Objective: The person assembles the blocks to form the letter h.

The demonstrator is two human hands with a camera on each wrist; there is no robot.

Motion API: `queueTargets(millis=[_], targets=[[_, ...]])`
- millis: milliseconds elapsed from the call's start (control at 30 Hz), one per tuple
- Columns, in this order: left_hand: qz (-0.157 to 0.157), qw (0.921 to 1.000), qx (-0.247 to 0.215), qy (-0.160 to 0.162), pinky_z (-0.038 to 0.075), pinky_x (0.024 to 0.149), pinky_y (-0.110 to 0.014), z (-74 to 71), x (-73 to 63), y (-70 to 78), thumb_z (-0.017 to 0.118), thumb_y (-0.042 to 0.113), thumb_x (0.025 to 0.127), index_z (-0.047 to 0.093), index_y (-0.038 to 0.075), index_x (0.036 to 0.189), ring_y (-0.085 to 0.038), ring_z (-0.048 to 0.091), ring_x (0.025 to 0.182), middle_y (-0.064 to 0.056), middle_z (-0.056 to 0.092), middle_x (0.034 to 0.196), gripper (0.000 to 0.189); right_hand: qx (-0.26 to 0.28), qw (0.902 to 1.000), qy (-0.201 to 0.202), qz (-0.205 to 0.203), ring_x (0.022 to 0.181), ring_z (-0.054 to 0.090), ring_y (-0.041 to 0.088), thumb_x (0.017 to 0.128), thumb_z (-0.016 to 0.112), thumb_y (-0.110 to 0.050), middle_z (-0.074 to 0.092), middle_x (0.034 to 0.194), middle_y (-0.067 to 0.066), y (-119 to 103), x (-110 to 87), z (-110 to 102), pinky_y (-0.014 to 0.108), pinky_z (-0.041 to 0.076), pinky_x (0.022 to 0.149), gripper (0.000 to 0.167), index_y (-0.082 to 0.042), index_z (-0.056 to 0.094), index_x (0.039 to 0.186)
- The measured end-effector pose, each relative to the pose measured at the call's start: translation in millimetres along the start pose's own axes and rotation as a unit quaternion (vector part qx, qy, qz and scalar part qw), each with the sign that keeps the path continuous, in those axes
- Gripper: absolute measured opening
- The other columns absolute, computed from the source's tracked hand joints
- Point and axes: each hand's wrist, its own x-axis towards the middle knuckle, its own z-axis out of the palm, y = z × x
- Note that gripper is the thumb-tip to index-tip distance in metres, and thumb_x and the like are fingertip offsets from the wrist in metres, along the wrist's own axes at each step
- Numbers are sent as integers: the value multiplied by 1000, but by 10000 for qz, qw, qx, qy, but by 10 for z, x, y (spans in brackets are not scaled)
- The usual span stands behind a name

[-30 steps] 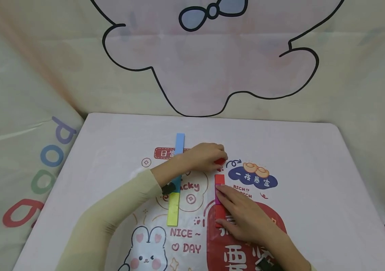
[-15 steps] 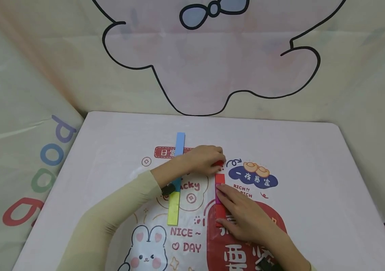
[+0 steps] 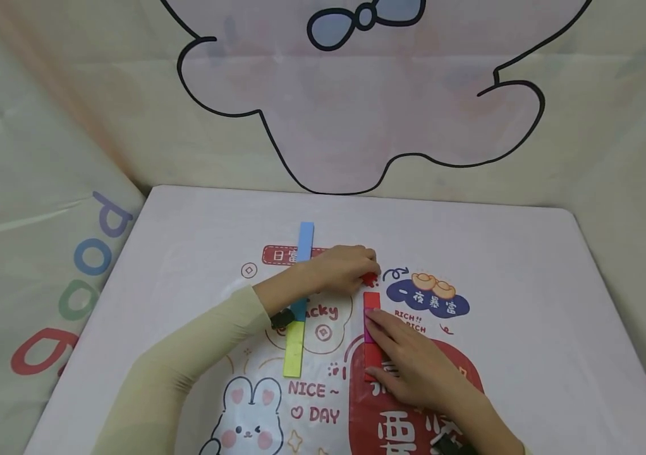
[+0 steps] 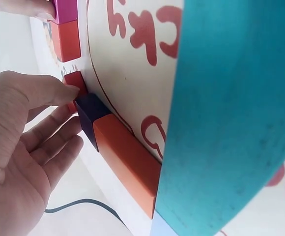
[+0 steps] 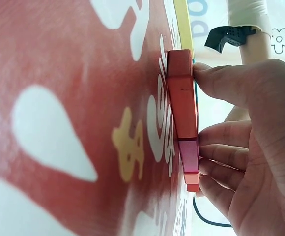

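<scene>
My left hand point(image 3: 346, 265) pinches a small red block point(image 4: 74, 78) between thumb and fingers, just beyond the far end of a column of blocks. That column has a red block point(image 3: 371, 299), a magenta block point(image 5: 189, 155) and a longer red block point(image 5: 183, 105) end to end. A gap lies between it and the pinched block. My right hand point(image 3: 414, 363) rests on the column, fingertips on the magenta part and thumb on the near red block. Beside the left hand, a dark purple block point(image 4: 91, 115) adjoins an orange block point(image 4: 128, 160); the left arm hides both in the head view.
Left of the column runs a strip with a light blue block point(image 3: 305, 240), a teal block point(image 4: 221, 113) and a yellow block point(image 3: 294, 351). The left forearm crosses above it. The white table point(image 3: 516, 272) bears printed pictures; a patterned curtain point(image 3: 357, 126) hangs behind.
The left hand has brought the pinched red block slightly closer to the column's far end. The right hand stays in place on the column. The head view has shifted a little.
</scene>
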Motion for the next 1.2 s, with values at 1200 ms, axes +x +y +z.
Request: queueTargets(millis=[1200], targets=[[249,9996,-61,146,57,106,-26,105,-130,-23,71,22,101,70,21,137,-13,65,120,1,70,132,37,44,10000,-20,21,158,41,28,83,83,-61,43,170,-2,62,-15,28,52,51,117,94,-20,49,160]])
